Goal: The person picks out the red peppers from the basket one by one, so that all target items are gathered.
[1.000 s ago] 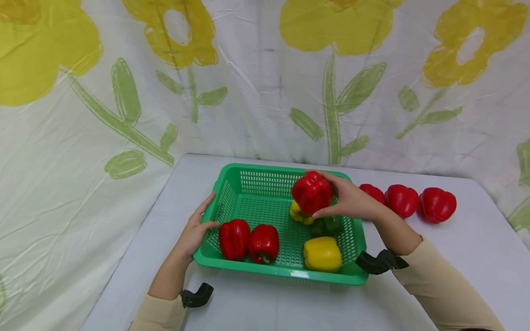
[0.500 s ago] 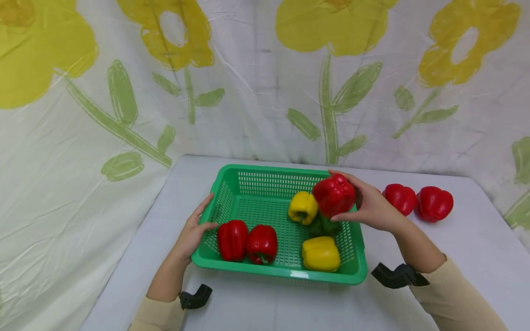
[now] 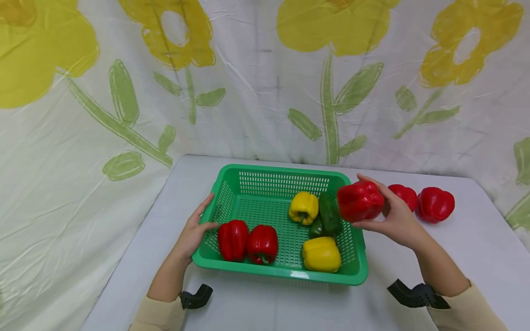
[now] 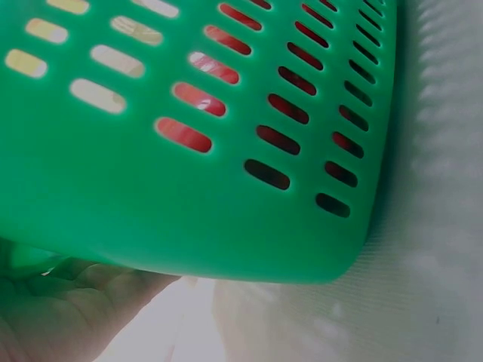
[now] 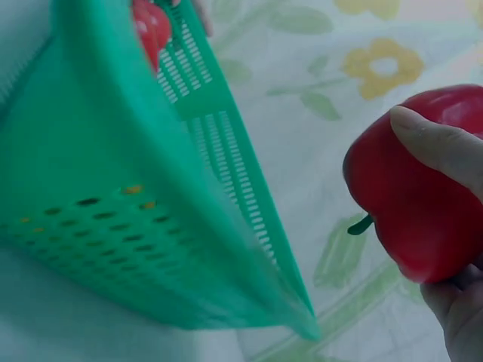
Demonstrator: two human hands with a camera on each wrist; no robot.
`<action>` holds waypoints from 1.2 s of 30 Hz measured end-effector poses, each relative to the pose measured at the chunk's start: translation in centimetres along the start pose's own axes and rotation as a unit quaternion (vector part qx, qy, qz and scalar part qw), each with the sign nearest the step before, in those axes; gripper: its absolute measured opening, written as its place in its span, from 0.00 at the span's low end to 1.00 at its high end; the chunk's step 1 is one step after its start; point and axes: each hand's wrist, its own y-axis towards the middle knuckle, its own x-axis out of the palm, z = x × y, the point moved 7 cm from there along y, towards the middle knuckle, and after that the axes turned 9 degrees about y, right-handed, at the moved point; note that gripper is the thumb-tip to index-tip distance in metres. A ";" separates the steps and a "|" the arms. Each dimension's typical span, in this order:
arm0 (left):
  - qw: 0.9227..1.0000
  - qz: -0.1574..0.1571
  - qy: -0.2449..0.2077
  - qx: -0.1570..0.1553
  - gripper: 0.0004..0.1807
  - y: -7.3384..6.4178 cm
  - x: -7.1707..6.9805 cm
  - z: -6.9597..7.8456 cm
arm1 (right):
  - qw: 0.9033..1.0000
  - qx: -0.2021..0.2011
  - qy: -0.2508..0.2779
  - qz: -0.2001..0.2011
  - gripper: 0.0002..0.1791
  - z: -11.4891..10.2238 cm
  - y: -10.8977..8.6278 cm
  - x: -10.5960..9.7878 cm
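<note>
My right hand (image 3: 395,220) grips a red bell pepper (image 3: 360,201) above the right rim of a green plastic basket (image 3: 265,272). The right wrist view shows that pepper (image 5: 423,188) with its green stem, my thumb across it and fingers on its other side. At the basket's left rim, my left hand (image 3: 194,233) holds on, thumb over the edge. Inside lie two red bell peppers, one (image 3: 233,240) beside the other (image 3: 262,244). On the basket's right side are a yellow bell pepper (image 3: 303,208), dark green peppers (image 3: 329,216) and another yellow bell pepper (image 3: 321,254).
Right of the basket, a red pepper (image 3: 403,196) partly behind my right hand and another red pepper (image 3: 436,204) sit on the white table (image 3: 414,257). A flower-printed cloth (image 3: 256,105) hangs behind the table.
My right hand has carried the red pepper rightward, from over the basket's inside to over its right rim. The yellow and green peppers beneath are now uncovered. My left hand stays put.
</note>
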 end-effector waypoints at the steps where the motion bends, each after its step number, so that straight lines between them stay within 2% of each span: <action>1: 1.000 0.000 0.000 0.000 0.40 0.0 0.0 0.0 | 1.000 -0.003 -0.005 0.008 0.55 0.0 -0.3 -0.2; 7: 1.000 -0.001 0.003 0.002 0.40 0.0 0.0 0.0 | 0.998 -0.008 -0.023 0.052 0.56 0.3 -1.7 -1.4; 14: 1.000 -0.001 0.005 0.003 0.40 0.0 0.1 0.1 | 0.997 -0.004 -0.004 0.083 0.57 1.0 -3.1 -2.3; 19: 1.000 -0.001 0.003 0.003 0.40 0.1 0.2 0.1 | 0.994 -0.002 -0.008 0.108 0.57 1.8 -4.0 -2.8; 31: 1.000 0.003 0.023 -0.003 0.39 0.1 -0.2 -0.1 | 0.991 0.011 -0.006 0.131 0.58 4.2 -5.2 -3.0; 36: 1.000 0.001 0.013 0.002 0.39 0.1 -0.1 0.0 | 0.989 0.028 -0.032 0.141 0.59 5.5 -5.7 -2.9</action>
